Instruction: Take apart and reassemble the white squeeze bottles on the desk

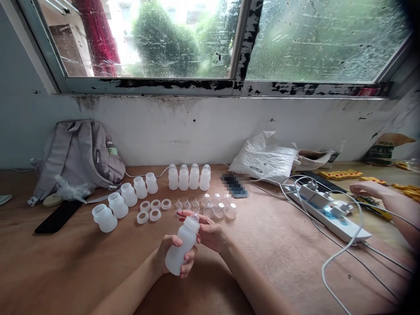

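Observation:
My left hand is wrapped round a frosted baby bottle, tilted with its top up and to the right. A clear nipple shows at the bottle's mouth. My right hand is at the bottle's neck with fingers stretched out; whether they press on it I cannot tell. Beyond the hands lie several collar rings, several clear nipples and several clear caps. Bottles without tops stand in a slanting row on the left. Several capped bottles line up at the back.
A grey backpack and a black phone-like slab are at left. At right a power strip trails white cables. Another person's hand reaches in near yellow parts. A silver bag leans by the wall.

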{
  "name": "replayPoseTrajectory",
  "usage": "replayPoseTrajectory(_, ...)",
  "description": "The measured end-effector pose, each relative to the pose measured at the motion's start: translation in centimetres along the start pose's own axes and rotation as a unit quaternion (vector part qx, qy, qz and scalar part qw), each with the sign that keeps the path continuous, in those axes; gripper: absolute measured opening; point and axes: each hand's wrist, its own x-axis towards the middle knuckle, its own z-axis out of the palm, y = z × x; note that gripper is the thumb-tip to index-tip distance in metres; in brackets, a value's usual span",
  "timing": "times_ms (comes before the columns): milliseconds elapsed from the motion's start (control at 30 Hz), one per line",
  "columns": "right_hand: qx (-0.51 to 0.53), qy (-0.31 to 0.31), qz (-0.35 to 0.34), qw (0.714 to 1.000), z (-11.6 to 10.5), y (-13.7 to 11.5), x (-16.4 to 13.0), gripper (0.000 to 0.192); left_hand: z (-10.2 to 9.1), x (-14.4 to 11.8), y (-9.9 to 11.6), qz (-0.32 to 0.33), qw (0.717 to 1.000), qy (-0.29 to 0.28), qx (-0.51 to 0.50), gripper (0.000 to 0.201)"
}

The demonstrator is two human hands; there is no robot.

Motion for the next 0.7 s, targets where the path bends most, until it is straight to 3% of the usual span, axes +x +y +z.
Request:
replayPoseTrajectory(200,0.044,0.105,-0.085,0.99,-0.5,0.4,0.5,0.019,0.6,0.4,0.1,0.009,0.994,0.089,0.06,0.039)
replayPoseTrajectory(467,-0.007,0.193,-0.101,0.976,-1.1,-0.1,0.7,0.02,0.8,0.6,0.5,0.021,0.981,0.157,0.111,0.036)
replayPoseTrajectory(700,-0.043,0.184,-0.111,0.976,-0.5,-0.4,0.6,0.019,0.9,0.6,0.6,0.028,0.97,0.193,0.142,0.035)
